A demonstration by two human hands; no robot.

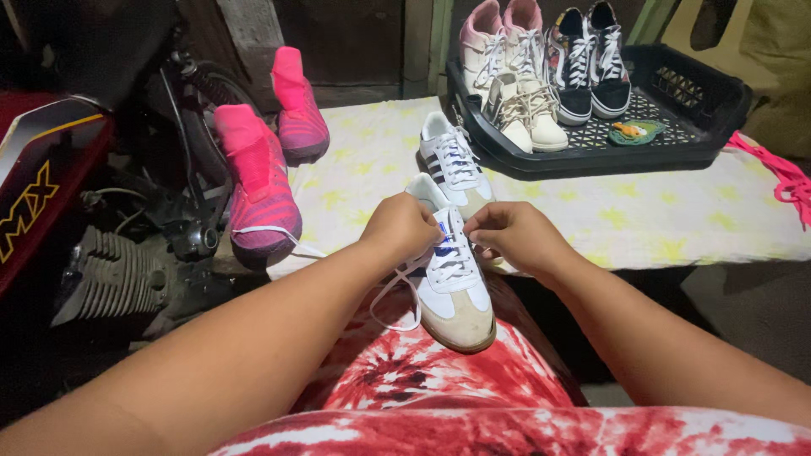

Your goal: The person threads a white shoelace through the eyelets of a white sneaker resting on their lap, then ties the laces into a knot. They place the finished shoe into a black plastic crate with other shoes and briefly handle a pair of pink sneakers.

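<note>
A: Head view, item one?
B: White sneaker [452,274] with a tan suede toe cap, resting on the person's lap over red tie-dye cloth [405,371], toe pointing toward 5 o'clock. Left hand [401,226] is closed, fingertips pinched on the lace at the top eyelets; right hand [515,236] is likewise curled shut, pinching the lace end on the opposite side.

A: Lace condition?
B: White lace [397,300], partly threaded; one loose loop hangs off at the shoe's 9 o'clock.

A: Item two?
B: Its mate, a white striped sneaker [452,160], lying on the yellow-patterned surface [659,219] just beyond the hands, at 12 o'clock.

A: Others?
B: Black tray [701,118] at 1 o'clock holding four pairs or part-pairs: pink-and-white high-tops [503,38], black-and-white sneakers [591,63], cream sneakers [524,110]. Two pink shoes [262,169] at 10 o'clock, beside a motorbike engine [127,270]. Pink laces [781,177] at 3 o'clock.

A: Handling note?
B: In my judgement, lacing goes best with both ends drawn evenly, the lace kept flat rather than twisted, and the shoe steadied on the lap so it cannot roll. The hanging loop should be taken up before tightening.
</note>
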